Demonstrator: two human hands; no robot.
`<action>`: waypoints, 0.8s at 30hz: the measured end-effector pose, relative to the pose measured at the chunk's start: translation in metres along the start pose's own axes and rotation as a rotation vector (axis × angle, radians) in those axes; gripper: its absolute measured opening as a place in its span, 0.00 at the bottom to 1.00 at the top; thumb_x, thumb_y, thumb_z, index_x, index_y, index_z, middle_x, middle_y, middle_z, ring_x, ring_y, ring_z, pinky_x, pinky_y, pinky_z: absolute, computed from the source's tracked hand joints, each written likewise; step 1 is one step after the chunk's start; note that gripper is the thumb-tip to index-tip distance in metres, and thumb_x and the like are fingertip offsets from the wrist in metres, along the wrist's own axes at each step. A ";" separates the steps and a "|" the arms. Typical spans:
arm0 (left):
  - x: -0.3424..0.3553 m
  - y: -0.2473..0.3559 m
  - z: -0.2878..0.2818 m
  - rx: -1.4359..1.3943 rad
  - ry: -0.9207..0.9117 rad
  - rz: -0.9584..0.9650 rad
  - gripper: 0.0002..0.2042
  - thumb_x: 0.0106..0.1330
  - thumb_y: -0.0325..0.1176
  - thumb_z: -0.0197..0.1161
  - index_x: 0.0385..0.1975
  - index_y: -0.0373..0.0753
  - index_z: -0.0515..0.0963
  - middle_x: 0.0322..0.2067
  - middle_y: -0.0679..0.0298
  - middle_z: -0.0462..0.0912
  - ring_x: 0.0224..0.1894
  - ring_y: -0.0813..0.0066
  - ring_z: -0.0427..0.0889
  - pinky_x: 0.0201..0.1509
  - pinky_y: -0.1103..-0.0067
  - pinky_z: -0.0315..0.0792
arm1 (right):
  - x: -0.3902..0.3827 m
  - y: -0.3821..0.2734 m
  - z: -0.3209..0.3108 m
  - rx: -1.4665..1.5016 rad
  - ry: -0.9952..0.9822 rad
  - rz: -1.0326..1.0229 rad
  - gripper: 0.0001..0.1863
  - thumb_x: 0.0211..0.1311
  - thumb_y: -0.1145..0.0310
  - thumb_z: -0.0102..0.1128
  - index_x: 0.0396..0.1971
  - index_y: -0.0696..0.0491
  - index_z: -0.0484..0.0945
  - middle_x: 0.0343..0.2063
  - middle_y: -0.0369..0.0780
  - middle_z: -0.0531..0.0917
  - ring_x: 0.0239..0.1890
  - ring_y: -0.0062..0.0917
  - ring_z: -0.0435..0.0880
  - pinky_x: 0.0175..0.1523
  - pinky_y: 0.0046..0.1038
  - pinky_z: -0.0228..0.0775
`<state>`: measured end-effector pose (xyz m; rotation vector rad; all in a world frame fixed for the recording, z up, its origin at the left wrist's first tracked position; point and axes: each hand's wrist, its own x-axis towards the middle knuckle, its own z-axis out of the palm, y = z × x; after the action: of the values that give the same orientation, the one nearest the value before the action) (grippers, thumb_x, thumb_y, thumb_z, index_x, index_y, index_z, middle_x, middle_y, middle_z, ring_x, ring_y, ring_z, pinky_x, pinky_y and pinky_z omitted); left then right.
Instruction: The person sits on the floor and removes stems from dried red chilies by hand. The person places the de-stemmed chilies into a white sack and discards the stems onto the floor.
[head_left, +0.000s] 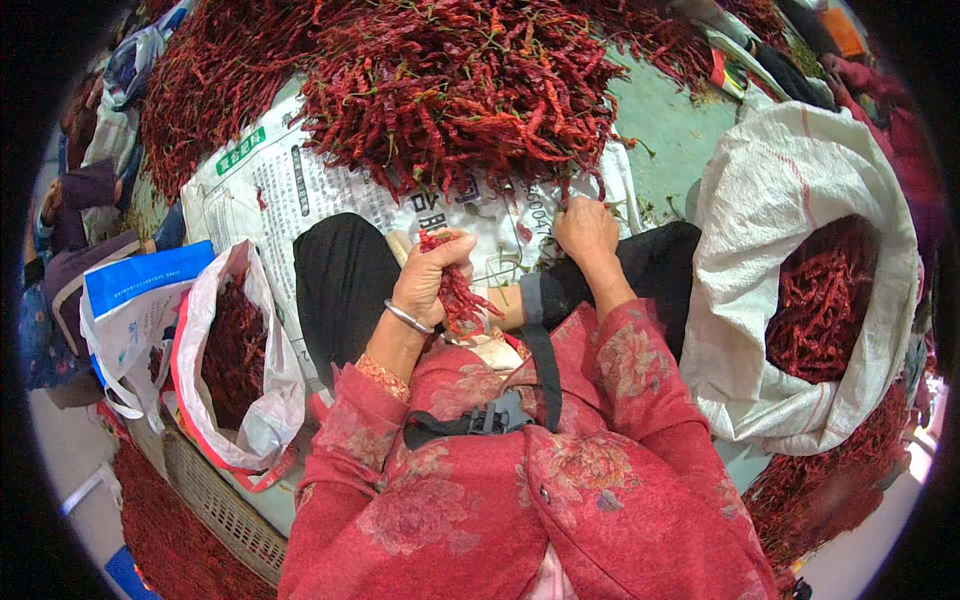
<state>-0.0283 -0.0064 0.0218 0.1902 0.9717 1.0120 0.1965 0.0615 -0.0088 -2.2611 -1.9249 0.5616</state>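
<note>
My left hand (430, 262), with a metal bangle at the wrist, is closed round a small bunch of red dried chillies (460, 300) over my lap. My right hand (585, 230) is to its right, at the front edge of a big pile of red chillies (460, 90), with fingers curled; what they hold is hidden. The pile lies on printed white sacking (250, 200) in front of my crossed, dark-trousered legs.
Plastic bags of chillies (270, 340) stand at my left, a white woven sack (740, 230) of chillies at my right. More chillies (810, 500) and a perforated crate (220, 510) lie behind them. Other people (60, 290) sit at the left edge.
</note>
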 end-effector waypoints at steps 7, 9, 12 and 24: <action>-0.003 0.004 0.017 0.003 -0.032 -0.109 0.10 0.63 0.31 0.61 0.40 0.32 0.77 0.34 0.61 0.81 0.36 0.70 0.82 0.37 0.76 0.78 | -0.059 -0.023 -0.027 1.217 -0.875 0.250 0.12 0.55 0.65 0.63 0.15 0.52 0.75 0.10 0.30 0.71 0.11 0.13 0.66 0.15 0.16 0.51; 0.003 -0.002 0.012 -0.012 -0.145 -0.163 0.11 0.64 0.30 0.59 0.43 0.32 0.76 0.37 0.58 0.81 0.40 0.69 0.81 0.41 0.73 0.78 | -0.079 -0.032 -0.032 1.250 -1.020 0.181 0.14 0.57 0.62 0.62 0.16 0.52 0.75 0.10 0.31 0.73 0.10 0.13 0.65 0.16 0.15 0.51; -0.001 -0.002 0.019 0.061 -0.172 -0.121 0.10 0.63 0.30 0.60 0.40 0.32 0.76 0.34 0.59 0.81 0.34 0.71 0.82 0.37 0.76 0.78 | -0.083 -0.031 -0.031 1.071 -0.988 0.041 0.14 0.57 0.61 0.62 0.20 0.56 0.78 0.13 0.33 0.76 0.13 0.14 0.70 0.18 0.17 0.58; -0.001 -0.013 0.017 0.655 -0.166 0.223 0.03 0.59 0.27 0.59 0.28 0.35 0.75 0.23 0.73 0.73 0.26 0.87 0.69 0.30 0.86 0.65 | -0.078 -0.054 -0.022 0.400 0.318 -0.630 0.06 0.49 0.72 0.59 0.21 0.54 0.71 0.19 0.43 0.72 0.18 0.37 0.75 0.24 0.35 0.67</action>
<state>-0.0071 -0.0097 0.0255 0.9287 1.1188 0.8303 0.1446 -0.0011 0.0445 -1.3141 -1.9830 0.4147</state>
